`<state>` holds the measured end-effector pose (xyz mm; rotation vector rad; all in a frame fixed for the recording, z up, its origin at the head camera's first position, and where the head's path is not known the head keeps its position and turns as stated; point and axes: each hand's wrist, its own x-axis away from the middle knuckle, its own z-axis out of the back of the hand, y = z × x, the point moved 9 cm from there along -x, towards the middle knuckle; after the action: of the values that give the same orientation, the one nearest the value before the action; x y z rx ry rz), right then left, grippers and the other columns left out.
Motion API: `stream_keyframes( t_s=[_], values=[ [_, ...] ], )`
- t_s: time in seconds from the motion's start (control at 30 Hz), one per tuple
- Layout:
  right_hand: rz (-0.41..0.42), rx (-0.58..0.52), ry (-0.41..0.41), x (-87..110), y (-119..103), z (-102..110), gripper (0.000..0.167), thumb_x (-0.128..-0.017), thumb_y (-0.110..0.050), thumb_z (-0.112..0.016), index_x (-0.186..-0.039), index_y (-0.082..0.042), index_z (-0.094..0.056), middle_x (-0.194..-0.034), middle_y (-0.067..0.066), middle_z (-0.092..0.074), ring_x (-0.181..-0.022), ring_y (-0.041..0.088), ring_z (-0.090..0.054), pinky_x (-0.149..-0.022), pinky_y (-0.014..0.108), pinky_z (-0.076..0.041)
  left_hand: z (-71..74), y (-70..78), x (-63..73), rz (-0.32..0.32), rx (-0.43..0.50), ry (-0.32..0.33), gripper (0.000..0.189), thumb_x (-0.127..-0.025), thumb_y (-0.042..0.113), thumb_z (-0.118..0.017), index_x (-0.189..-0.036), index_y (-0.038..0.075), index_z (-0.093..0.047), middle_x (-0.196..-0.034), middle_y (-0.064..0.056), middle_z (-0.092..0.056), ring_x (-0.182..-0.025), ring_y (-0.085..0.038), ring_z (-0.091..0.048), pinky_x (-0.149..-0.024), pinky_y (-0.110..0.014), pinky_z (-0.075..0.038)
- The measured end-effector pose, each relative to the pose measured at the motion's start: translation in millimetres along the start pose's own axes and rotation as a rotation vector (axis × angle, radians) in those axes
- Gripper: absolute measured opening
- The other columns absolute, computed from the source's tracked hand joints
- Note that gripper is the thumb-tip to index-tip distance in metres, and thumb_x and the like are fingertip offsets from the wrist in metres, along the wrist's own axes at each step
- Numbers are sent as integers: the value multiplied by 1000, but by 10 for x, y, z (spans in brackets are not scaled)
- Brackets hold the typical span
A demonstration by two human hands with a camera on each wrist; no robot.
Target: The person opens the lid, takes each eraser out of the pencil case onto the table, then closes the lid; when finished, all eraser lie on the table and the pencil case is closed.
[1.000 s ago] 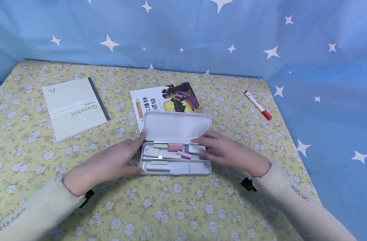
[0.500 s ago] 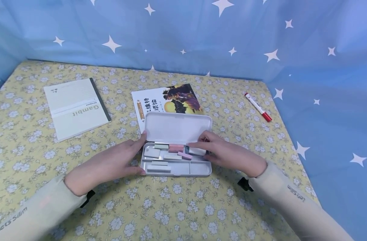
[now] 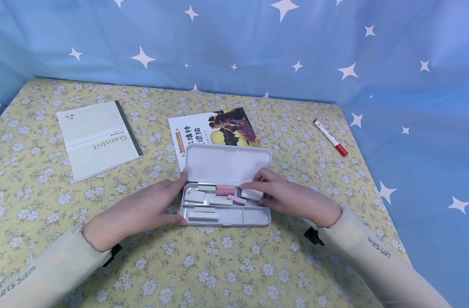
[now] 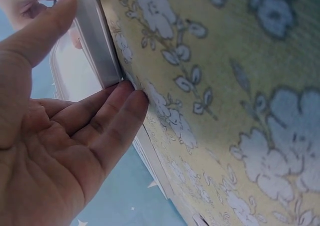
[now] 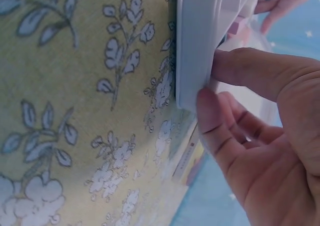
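Observation:
A white pencil case [image 3: 228, 164] lies on the table with its lid tipped back and several eraser-like blocks in its tray. My left hand [image 3: 140, 210] holds the tray's left end, thumb at the front corner and fingers toward the back; in the left wrist view its fingertips [image 4: 134, 100] touch the case's edge. At the tray's right end, my right hand [image 3: 284, 192] pinches a white eraser [image 3: 251, 194] with a dark end. Left of that lie a pink eraser [image 3: 225, 190] and a small lilac block [image 3: 237, 199]. Several pale blocks, one a white stick [image 3: 203, 216], lie further left.
Behind the case lies a picture book [image 3: 234, 128], partly covered by the lid. A cream notebook [image 3: 97, 139] is at the left. A red and white marker [image 3: 330, 137] rests at the right. Blue star-patterned cloth [image 3: 234, 42] hangs beyond the flowered table.
My right hand has drawn its fingers in over the white eraser, the fingertips going slightly left. My left hand stays on the case.

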<state>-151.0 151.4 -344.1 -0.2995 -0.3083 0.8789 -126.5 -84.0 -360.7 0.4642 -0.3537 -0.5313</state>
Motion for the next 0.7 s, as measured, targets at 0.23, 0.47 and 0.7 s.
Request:
stream_keyframes(
  t_s=[0.23, 0.47, 0.7],
  values=[
    [31, 41, 40, 7, -48, 44, 57, -92, 2, -75, -145, -15, -63, -125, 10, -63, -106, 18, -58, -83, 32, -58, 13, 26, -1, -19, 2, 7, 112, -87, 40, -84, -166, -2, -16, -133, -28, -65, -115, -36, -69, -99, -52, -60],
    [-47, 9, 26, 18, -8, 99, 58, -95, -3, -73, -149, -17, -58, -114, 2, -69, -103, 17, -54, -78, 31, -53, 3, 24, 3, -22, -3, 9, 112, -87, 41, -83, -166, -2, -16, -134, -29, -65, -117, -38, -68, -101, -53, -60],
    [-66, -10, 47, 60, 12, 137, 60, -96, -6, -73, -153, -14, -54, -111, 0, -69, -98, 14, -54, -76, 27, -54, 6, 30, 8, -28, -7, 14, 112, -87, 41, -83, -166, -2, -16, -134, -29, -65, -117, -38, -69, -100, -53, -60]
  ],
)
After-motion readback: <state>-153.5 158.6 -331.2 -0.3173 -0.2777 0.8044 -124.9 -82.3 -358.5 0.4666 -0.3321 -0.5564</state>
